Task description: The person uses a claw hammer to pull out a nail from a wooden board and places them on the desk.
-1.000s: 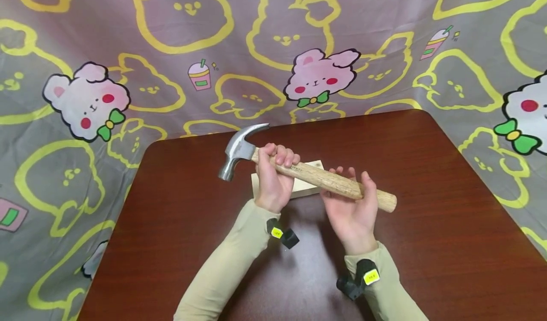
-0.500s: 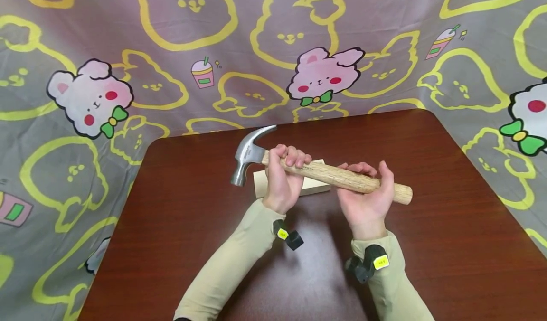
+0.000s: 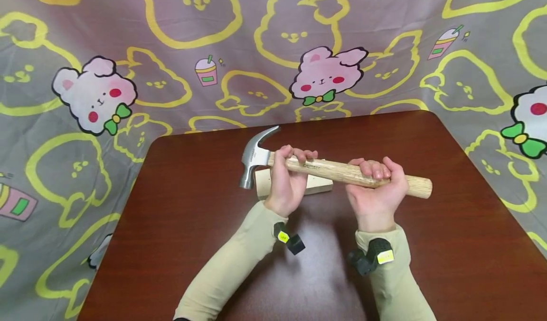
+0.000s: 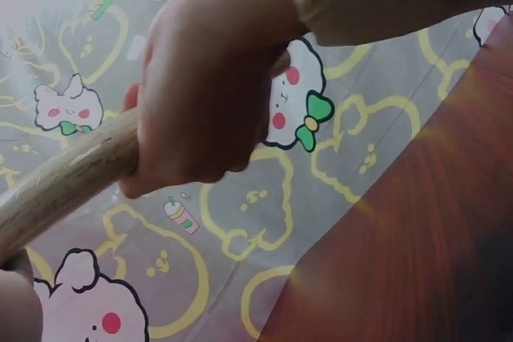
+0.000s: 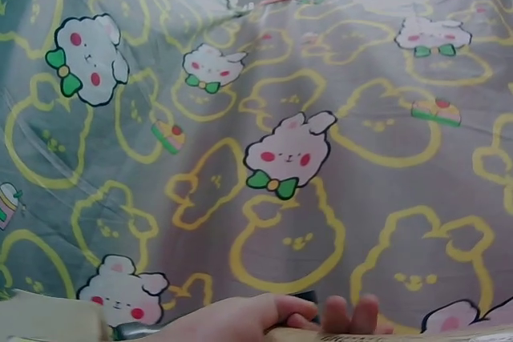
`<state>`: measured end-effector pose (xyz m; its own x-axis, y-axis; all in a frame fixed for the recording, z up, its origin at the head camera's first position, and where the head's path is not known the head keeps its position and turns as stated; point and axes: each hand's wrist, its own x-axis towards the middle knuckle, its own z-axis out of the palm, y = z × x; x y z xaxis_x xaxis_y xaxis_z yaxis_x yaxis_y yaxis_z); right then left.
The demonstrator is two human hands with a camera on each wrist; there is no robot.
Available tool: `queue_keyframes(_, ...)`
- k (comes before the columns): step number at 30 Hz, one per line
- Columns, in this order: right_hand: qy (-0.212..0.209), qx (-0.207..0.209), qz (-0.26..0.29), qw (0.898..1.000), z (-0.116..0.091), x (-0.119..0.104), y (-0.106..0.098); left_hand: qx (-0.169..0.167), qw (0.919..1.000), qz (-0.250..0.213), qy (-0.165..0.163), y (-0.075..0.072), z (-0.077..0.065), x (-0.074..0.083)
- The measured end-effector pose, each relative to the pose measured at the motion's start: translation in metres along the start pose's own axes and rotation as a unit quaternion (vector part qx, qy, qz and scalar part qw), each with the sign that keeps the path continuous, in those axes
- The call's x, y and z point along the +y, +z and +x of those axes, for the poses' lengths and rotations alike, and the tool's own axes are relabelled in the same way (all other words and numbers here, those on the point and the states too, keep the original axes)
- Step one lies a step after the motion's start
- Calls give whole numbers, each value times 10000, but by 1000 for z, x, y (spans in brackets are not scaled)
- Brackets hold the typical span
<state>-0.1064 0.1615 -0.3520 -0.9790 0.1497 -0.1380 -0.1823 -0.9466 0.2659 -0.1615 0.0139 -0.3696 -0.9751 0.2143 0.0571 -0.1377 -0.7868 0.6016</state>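
Note:
A claw hammer point(image 3: 329, 169) is held up in both hands, with its steel head at the left and its wooden handle sloping slightly down to the right. My left hand point(image 3: 289, 181) grips the handle just behind the head. Farther along, near the butt end, my right hand point(image 3: 378, 193) has its fingers curled round the wood. The left wrist view has the back of the left hand point(image 4: 204, 86) around the handle point(image 4: 72, 170). Low in the right wrist view, part of the right hand point(image 5: 232, 318) shows. Behind the hammer lies a pale wooden block point(image 3: 318, 184), partly hidden by the left hand.
The block rests on a dark red-brown table point(image 3: 448, 245) with rounded far corners. A grey curtain point(image 3: 252, 26) printed with cartoon rabbits stands close behind the table and along its sides. Each wrist wears a black strap-on camera point(image 3: 295, 243).
The hammer and both hands have shifted right, and the handle has levelled out somewhat. My right hand's fingers, earlier looser under the handle, have curled over it. The block stays on the table.

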Motion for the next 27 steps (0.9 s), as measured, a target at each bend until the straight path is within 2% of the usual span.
queue_keyframes(3,-92,-48,-89,9999,0,-2,6,-95,9998,108,-98,-3,-2,-3)
queue_keyframes(8,-246,2,-191,9995,0,-5,13,-641,9966,355,-387,-16,-9,-9)
queue_keyframes(10,-258,17,-210,9994,0,-7,14,-940,9888,930,-692,-28,-13,-10)
queue_keyframes(11,-258,6,-217,9994,0,-9,15,-1094,9799,1372,-950,-35,-15,-10)
queue_keyframes(12,-280,-18,-247,9993,1,-11,16,-1273,9657,1879,-1258,-43,-17,-8)
queue_keyframes(13,-312,-52,-265,9991,1,-13,16,-1451,9443,2481,-1602,-50,-19,-5)
queue_keyframes(14,-353,-94,-291,9989,1,-15,17,-1694,9130,3174,-1921,-57,-22,-1)
queue_keyframes(15,-375,-132,-306,9987,1,-17,19,-1944,8757,3842,-2184,-64,-24,5)
queue_keyframes(16,-399,-182,-304,9986,1,-19,20,-2146,8391,4389,-2390,-70,-26,12)
queue_keyframes(17,-422,-219,-304,9984,2,-22,22,-2329,8060,4836,-2495,-75,-27,20)
queue_keyframes(18,-450,-253,-299,9982,2,-25,24,-2427,7827,5133,-2551,-80,-28,28)
queue_keyframes(19,-469,-279,-292,9981,2,-27,26,-2447,7624,5446,-2496,-83,-29,36)
queue_keyframes(20,-486,-299,-287,9980,2,-30,28,-2405,7466,5748,-2332,-86,-28,45)
queue_keyframes(22,-562,-325,-282,9975,1,-35,32,-2174,7267,6222,-1934,-92,-26,61)
queue_keyframes(24,-703,-420,-349,9960,1,-40,35,-1883,6979,6764,-1411,-96,-22,74)
queue_keyframes(25,-766,-465,-386,9952,0,-41,37,-1723,6764,7069,-1146,-97,-19,79)
queue_keyframes(27,-907,-617,-476,9928,-2,-44,41,-1481,6393,7507,-765,-101,-14,86)
